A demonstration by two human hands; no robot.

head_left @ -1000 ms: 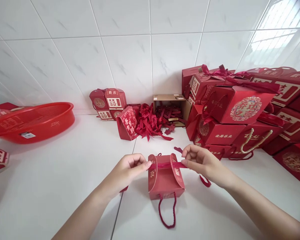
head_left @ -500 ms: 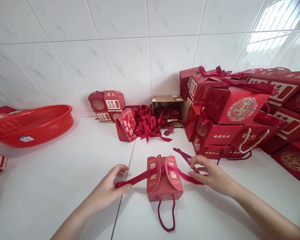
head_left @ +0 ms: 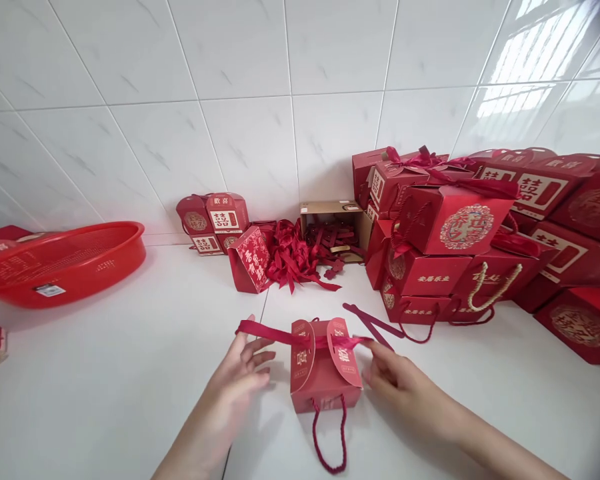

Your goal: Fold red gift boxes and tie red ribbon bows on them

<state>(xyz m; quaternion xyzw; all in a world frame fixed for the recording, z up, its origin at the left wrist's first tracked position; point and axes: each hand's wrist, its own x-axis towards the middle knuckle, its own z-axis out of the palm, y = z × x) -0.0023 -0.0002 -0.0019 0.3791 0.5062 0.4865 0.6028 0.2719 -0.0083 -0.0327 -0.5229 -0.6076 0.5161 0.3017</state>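
Observation:
A red gift box (head_left: 325, 383) with a looped cord handle (head_left: 344, 437) stands on the white surface between my hands. A red ribbon (head_left: 270, 331) runs through slots in its two rounded top flaps. Left of the box, my left hand (head_left: 243, 373) carries one end of the ribbon over its raised index finger, the thumb apart from it. My right hand (head_left: 400, 383) pinches the ribbon close to the box's right side, with thumb and index finger together. Behind that hand lies a dark red folded strip (head_left: 375, 325).
Stacked red gift boxes (head_left: 430, 273) fill the right side. A heap of ribbons (head_left: 290, 250), an open cardboard box (head_left: 325, 208) and several smaller red boxes (head_left: 227, 217) sit by the tiled wall. A red plastic basket (head_left: 90, 267) is at left.
My left hand has risen, lifting its ribbon end. My right hand has moved left to the box's side and let go of the dark strip, which now lies on the surface.

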